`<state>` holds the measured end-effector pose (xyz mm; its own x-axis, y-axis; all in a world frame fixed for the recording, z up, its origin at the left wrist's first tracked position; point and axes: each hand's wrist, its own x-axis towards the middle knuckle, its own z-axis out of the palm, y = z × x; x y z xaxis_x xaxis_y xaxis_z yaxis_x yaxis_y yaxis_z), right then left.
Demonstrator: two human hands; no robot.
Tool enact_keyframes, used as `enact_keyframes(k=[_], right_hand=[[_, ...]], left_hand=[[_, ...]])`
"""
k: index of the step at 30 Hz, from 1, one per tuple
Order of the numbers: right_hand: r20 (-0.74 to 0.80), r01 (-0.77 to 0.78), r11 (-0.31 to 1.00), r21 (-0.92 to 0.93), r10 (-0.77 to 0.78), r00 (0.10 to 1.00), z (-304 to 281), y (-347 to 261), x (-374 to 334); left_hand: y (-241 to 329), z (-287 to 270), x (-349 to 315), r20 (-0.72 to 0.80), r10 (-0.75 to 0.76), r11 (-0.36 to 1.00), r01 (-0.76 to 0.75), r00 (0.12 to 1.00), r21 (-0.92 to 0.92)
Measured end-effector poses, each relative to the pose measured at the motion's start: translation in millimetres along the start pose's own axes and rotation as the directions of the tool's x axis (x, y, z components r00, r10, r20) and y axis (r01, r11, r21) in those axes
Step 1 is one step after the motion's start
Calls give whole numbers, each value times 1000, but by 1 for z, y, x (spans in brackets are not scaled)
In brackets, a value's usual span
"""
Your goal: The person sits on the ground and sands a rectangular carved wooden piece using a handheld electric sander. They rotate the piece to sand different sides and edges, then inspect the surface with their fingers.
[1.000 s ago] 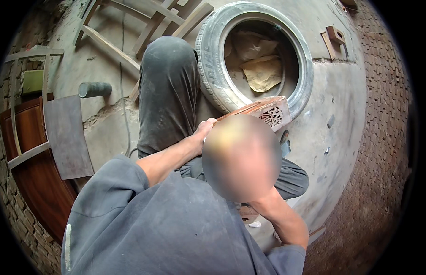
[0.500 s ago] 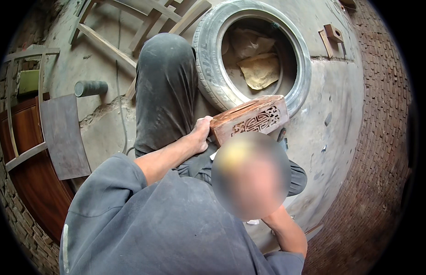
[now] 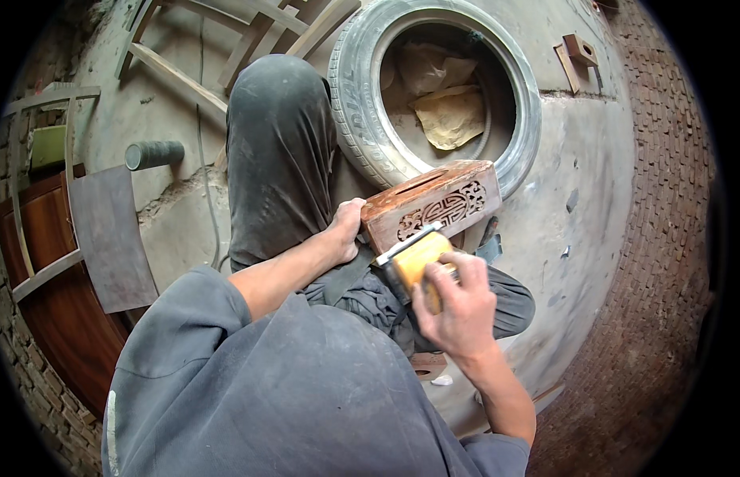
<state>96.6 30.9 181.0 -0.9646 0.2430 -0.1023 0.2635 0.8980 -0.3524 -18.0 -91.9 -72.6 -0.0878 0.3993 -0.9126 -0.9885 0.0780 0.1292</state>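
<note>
A reddish-brown wooden tissue box [image 3: 386,221], with a slot along its top and a carved openwork pattern on its side, rests tilted against the near edge of the tyre [image 3: 355,111]. My left hand [image 3: 347,230] is closed on the box's left end. My right hand [image 3: 463,306] is wrapped round a yellow palm sander [image 3: 421,258], slightly blurred. The sander's pale, flat pad edge lies close to the lower edge of the carved side; whether it touches the wood I cannot tell.
Inside the tyre lie a yellowish sheet [image 3: 449,118] and a hose. A green cylinder [image 3: 153,154] lies on the floor at left, near wooden frames [image 3: 179,75] and a grey board [image 3: 111,238]. A small wooden block [image 3: 580,50] sits far right, beside a brick surface [image 3: 664,159].
My right hand, blurred over earlier, now shows clearly round the yellow sander beside the box. My left hand keeps its hold; the whole view has shifted slightly.
</note>
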Motion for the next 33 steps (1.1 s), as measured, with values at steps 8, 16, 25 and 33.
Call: enact_keyframes(k=[8,16,25,33], right_hand=[[22,-57,998,-10,57,998,-10,17,6],[25,26,1000,-2,-26,999,1,-5,12],[34,43,999,5,-43,998,3,-9,8],[21,-46,999,-29,47,999,-2,1,10]], left_hand=[[8,9,-18,42,17,1000,-17,999,-7],[1,5,-9,51,37,998,-35,998,-48],[6,9,-14,0,2,1000,-2,1000,-8],[11,16,-28,-3,41,999,-41,999,33]])
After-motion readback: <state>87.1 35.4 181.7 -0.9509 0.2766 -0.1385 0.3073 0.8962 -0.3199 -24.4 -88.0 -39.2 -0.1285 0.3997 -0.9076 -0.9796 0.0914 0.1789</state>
